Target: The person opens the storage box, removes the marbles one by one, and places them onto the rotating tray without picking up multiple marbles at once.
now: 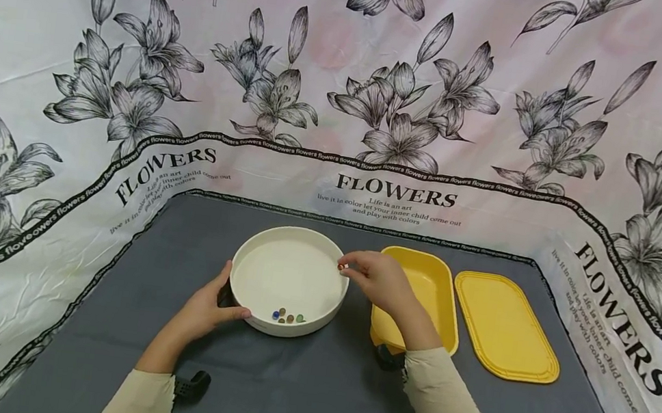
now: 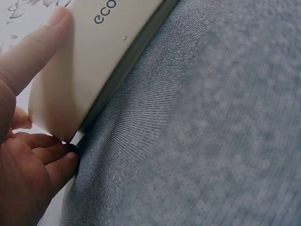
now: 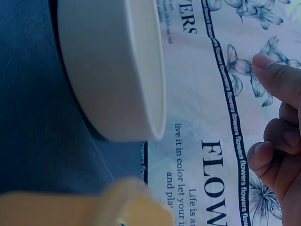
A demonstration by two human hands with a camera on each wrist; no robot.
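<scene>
Head view, and the right hand (image 1: 383,283) pinches a reddish marble (image 1: 341,267) between thumb and fingertip, right at the bowl's right rim; whether it touches that rim, I cannot tell. Over on the other side, the left hand (image 1: 205,308) grips the white bowl (image 1: 288,273), thumb at the near rim, fingers along the outside. Inside, near the front wall, sits a cluster of marbles (image 1: 290,319), blue, brown and green among them. Right of the bowl stands the yellow box (image 1: 422,273), and here's the obstruction: the right hand and forearm cut across it, hiding part of its inside. Just beyond the box, the yellow lid (image 1: 507,328) lies flat on the grey cloth (image 1: 283,393), with the flowered backdrop (image 1: 408,106) rising behind.

Left wrist view: the thumb presses the bowl's pale outer wall, near partly cut-off lettering, and the other fingers bunch close together by its lower edge. Grey cloth fills the right.

Right wrist view: the hand comes in from the right edge, some fingers curled, the marble impossible to make out. The bowl's wall looms at upper left; the box blurs across the bottom.
</scene>
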